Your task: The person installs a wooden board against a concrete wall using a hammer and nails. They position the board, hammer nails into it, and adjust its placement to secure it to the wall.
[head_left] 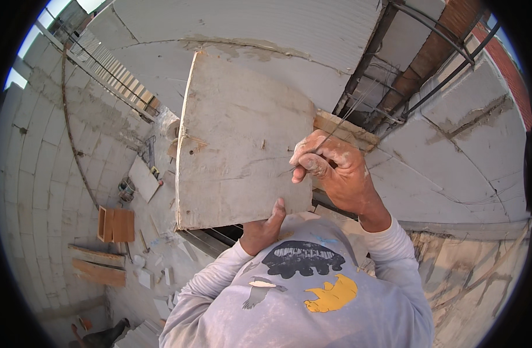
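A grey, worn wooden board (242, 127) stands in front of my body, with a few nails and a small hole on its face. My left hand (263, 229) grips its lower edge, thumb on the near face and the other fingers hidden behind. Before the board's right side, my right hand (338, 168) is closed in a pinch around a thin wire (344, 119). This wire runs up from the fingers toward the steel bars. Pale dust coats the right fingers.
Steel reinforcing bars (431, 90) rise between light block walls (469, 145) at right. A strip of wood (347, 130) sits behind the board. Far below on the left floor lie a brown wooden box (116, 225), planks (100, 272), a bucket (126, 188) and a hammer (144, 240).
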`<state>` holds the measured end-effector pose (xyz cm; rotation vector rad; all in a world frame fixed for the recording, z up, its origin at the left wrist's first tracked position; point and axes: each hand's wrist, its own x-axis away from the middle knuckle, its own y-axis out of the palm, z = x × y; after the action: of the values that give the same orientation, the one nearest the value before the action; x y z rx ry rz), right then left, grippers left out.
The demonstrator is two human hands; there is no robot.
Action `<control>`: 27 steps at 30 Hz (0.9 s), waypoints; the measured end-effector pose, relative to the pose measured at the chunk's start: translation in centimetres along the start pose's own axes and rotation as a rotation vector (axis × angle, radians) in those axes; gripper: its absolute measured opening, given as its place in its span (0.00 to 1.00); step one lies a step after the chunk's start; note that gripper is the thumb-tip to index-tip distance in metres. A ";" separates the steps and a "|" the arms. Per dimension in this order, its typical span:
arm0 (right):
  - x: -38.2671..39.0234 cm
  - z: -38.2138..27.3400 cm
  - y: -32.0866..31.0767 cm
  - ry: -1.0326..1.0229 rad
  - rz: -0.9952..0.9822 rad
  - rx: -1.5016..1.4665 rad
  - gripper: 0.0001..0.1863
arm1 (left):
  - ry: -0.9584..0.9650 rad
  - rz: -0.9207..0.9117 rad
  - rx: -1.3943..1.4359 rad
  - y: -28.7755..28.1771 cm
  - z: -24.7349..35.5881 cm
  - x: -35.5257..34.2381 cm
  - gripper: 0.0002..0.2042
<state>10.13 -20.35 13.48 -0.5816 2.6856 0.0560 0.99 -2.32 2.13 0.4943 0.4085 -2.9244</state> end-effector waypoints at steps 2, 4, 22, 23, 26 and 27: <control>-0.7 0.0 0.1 -0.023 0.114 -0.181 0.06 | -0.015 0.027 0.026 0.1 -0.1 0.0 0.13; -1.4 0.6 0.4 -0.071 0.180 -0.203 0.06 | -0.045 0.048 0.086 0.3 -0.4 0.2 0.14; -1.6 3.1 1.4 0.025 0.231 -0.021 0.05 | -0.139 0.031 0.144 0.2 -0.5 0.4 0.17; -1.6 3.1 1.4 0.016 0.232 -0.016 0.05 | -0.139 0.022 0.132 0.2 -0.4 0.4 0.17; -1.6 3.1 1.4 -0.008 0.228 -0.001 0.05 | -0.134 0.022 0.123 0.2 -0.5 0.5 0.17; -1.5 3.0 1.4 -0.011 0.223 0.006 0.05 | -0.132 0.022 0.116 0.3 -0.4 0.5 0.17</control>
<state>11.91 -18.14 11.23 -0.2769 2.7274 0.1120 0.68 -2.50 1.48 0.3145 0.2155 -2.9493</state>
